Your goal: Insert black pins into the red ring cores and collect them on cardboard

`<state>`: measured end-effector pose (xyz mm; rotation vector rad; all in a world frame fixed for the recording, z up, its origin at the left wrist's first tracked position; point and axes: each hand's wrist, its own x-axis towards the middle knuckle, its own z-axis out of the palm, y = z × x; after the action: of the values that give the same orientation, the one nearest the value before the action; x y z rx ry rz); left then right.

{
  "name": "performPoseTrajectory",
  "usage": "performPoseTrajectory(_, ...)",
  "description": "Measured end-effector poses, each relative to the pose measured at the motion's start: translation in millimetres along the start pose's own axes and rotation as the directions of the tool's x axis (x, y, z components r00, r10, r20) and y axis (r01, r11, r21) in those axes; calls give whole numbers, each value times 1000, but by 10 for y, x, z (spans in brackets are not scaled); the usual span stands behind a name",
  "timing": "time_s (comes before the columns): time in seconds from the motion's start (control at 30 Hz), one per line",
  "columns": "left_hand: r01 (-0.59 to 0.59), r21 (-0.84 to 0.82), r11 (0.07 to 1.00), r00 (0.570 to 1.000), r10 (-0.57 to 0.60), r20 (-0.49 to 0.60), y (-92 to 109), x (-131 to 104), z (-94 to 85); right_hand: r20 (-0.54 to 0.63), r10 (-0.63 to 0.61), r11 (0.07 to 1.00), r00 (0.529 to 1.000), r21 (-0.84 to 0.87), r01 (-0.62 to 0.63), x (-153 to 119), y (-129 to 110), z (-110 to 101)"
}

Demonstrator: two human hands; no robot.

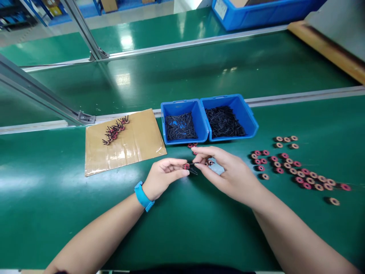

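My left hand (164,176), with a blue band on the wrist, pinches a small red wound motor core (186,166) between thumb and fingertips. Black tube-like pieces (193,171) stick out of the core toward the right. My right hand (228,169) has thumb and forefinger closed on a thin black tube (195,163) at the core's side. Just behind the hands, a few more cores (209,163) lie on the green table (199,228), partly covered by the right fingers. Other red cores (192,145) sit against the front of the left blue bin.
A left blue bin (185,142) and a right blue bin (252,121) hold short black tubes. On a cardboard sheet (137,148) lies a row of cores with black tubes (114,131). Several red and copper cores (299,173) spread at right. Metal posts (85,30) rise behind.
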<state>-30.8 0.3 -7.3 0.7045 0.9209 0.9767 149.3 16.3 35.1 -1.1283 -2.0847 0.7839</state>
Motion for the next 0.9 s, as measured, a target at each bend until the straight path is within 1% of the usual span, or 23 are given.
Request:
performPoseTrajectory(0.13,3,22,1000,998,-4,59,6,2,7,40,-5,999,999,37,3,22,-27,1)
performPoseTrajectory(0.27,0,46,999,999,-2,45,0,2,4,60,40,997,997,69,-45,11,-4,-24)
performPoseTrajectory(0.33,0,53,999,1000,-2,29,-4,0,4,9,63,996,998,66,-64,12,60,-71)
performPoseTrajectory(0.4,1,81,997,1000,-3,25,-5,-3,7,-95,56,998,994,25,-54,56,149,-143)
performPoseTrajectory(0.47,-5,114,994,1000,3,19,-3,-6,11,-191,19,996,981,-83,-36,169,235,-224)
performPoseTrajectory(0.5,-9,126,992,1000,7,13,-2,-7,13,-211,-6,985,977,-167,-30,253,269,-260)
performPoseTrajectory(0.53,-12,135,991,1000,11,7,-1,-7,14,-203,-35,964,979,-266,-21,352,293,-287)
performPoseTrajectory(0.57,-16,141,990,1000,17,0,-1,-7,16,-151,-62,929,987,-369,2,464,309,-302)
performPoseTrajectory(0.6,-22,146,989,1000,23,-5,-3,-7,17,-65,-85,883,994,-468,45,582,314,-302)
performPoseTrajectory(0.63,-28,150,988,1000,29,-6,-7,-6,17,53,-83,827,995,-553,99,701,309,-286)
performPoseTrajectory(0.67,-34,155,987,999,36,-6,-12,-5,16,167,-55,769,984,-622,149,817,297,-255)
performPoseTrajectory(0.73,-43,164,986,999,44,-2,-25,-2,11,347,56,642,936,-731,233,1017,255,-157)
performPoseTrajectory(0.77,-46,167,985,999,46,1,-33,2,7,400,125,581,908,-771,260,1097,230,-99)
performPoseTrajectory(0.83,-50,170,984,999,50,4,-43,15,-4,436,224,499,871,-819,282,1210,186,13)
performPoseTrajectory(0.9,-66,171,983,998,67,-3,-37,32,-17,430,265,473,863,-838,272,1269,157,99)
